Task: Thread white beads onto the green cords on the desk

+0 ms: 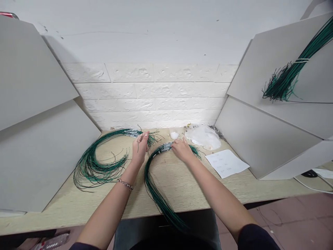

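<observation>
My left hand (140, 147) is closed in a pinch, with a thin dark green cord at its fingertips. Beside it, on the left, a loose bundle of green cords (91, 163) lies curled on the table, with white and pale blue beads (131, 132) threaded near one end. Closed over the beaded end of a second green cord bundle (153, 180) is my right hand (181, 150); its fingertips are partly hidden. White beads (162, 148) show just left of those fingers. The second bundle curves down over the table's front edge, while its loose ends stick out right of my hand.
A clear bag with white contents (204, 136) and a small white round item (174, 135) lie against the brick wall. A written paper (227, 163) is at the right. Grey panels (59, 152) flank the wooden table (179, 187). Another cord bundle (293, 74) hangs upper right.
</observation>
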### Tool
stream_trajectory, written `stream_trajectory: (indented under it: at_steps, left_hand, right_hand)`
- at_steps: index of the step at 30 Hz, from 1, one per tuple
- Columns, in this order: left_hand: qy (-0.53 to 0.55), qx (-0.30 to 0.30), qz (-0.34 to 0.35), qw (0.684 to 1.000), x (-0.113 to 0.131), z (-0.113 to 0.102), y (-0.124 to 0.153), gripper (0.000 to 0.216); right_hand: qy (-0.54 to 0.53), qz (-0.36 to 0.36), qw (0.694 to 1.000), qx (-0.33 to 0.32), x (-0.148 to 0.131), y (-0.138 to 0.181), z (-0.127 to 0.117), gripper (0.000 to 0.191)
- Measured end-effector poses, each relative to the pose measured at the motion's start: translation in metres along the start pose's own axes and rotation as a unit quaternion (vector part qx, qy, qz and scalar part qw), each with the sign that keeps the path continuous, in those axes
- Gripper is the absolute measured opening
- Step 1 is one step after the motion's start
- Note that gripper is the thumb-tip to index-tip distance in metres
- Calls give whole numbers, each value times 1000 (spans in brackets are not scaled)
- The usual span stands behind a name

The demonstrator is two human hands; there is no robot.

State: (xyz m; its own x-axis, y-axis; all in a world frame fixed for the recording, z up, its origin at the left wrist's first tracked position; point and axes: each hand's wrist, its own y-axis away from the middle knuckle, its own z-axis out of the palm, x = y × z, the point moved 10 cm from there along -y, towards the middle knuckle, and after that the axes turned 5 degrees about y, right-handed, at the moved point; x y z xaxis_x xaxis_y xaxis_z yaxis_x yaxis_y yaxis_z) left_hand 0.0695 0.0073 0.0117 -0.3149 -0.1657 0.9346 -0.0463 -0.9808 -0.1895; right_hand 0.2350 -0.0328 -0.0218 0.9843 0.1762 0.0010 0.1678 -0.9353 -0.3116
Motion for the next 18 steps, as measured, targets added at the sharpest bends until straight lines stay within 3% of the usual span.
stream_trajectory:
  at_steps: [8, 14, 18]
  left_hand:
    - [101, -25, -98, 990, -21, 4, 0, 37]
    - [81, -60, -121, 987, -30, 11, 1, 36]
    - [26, -74, -147, 986, -35, 16, 6, 37]
  right_hand:
    - [-6, 5, 999, 54, 3, 1, -11, 16]
    - [13, -5, 992, 129, -2, 5, -35, 18]
    - [38, 4, 989, 140, -6, 7, -44, 21]
